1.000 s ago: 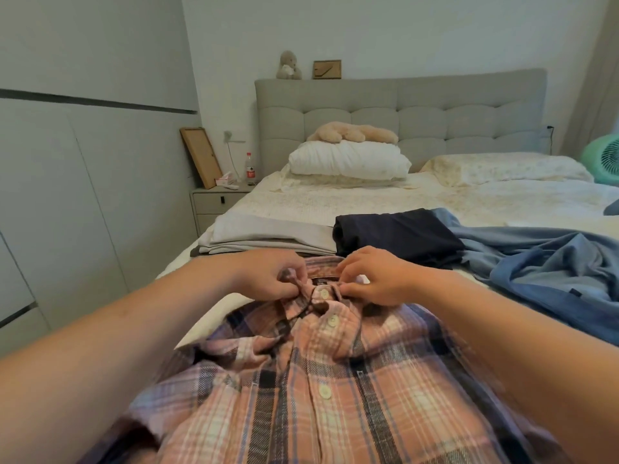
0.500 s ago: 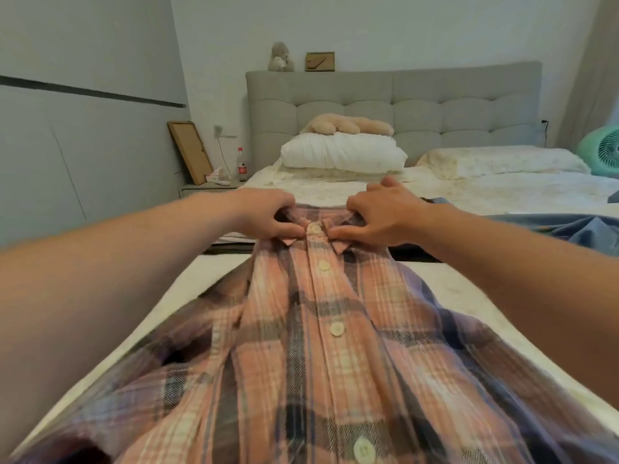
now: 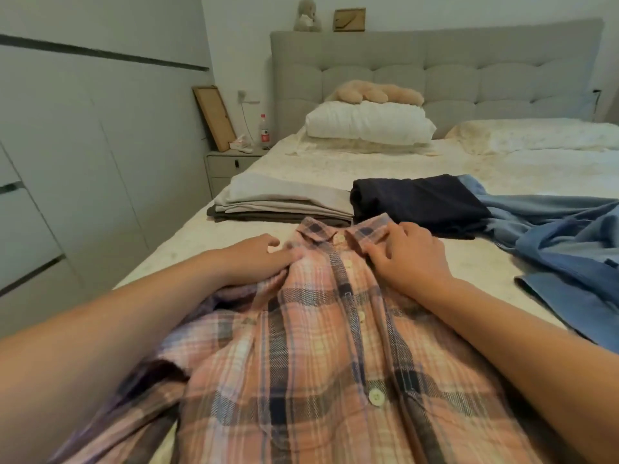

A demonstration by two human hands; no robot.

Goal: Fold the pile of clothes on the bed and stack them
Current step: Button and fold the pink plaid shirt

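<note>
The bed [image 3: 385,165] is the workspace, and there's folding done and folding left. Biggest thing in play is the plaid shirt [image 3: 311,346], spread front-up and buttoned along the near part of the bed, collar pointing to the far end; its left sleeve is bunched up, so it's laid out but not yet folded. Off to the right lies a blue garment [image 3: 562,242], loose and rumpled, clearly waiting its turn. Beyond the collar sit the finished pieces: a stack of light folded clothes [image 3: 284,202] on the left, and a dark folded piece [image 3: 418,205] just beside it. So I'd say roughly halfway, with two garments to go. Now the hands: the right hand [image 3: 408,256] lies spread on the shirt just below the collar, fingers relaxed, pressing it flat. The left hand [image 3: 258,256] rests at the shirt's left shoulder, fingers gathering a bit of fabric there.
</note>
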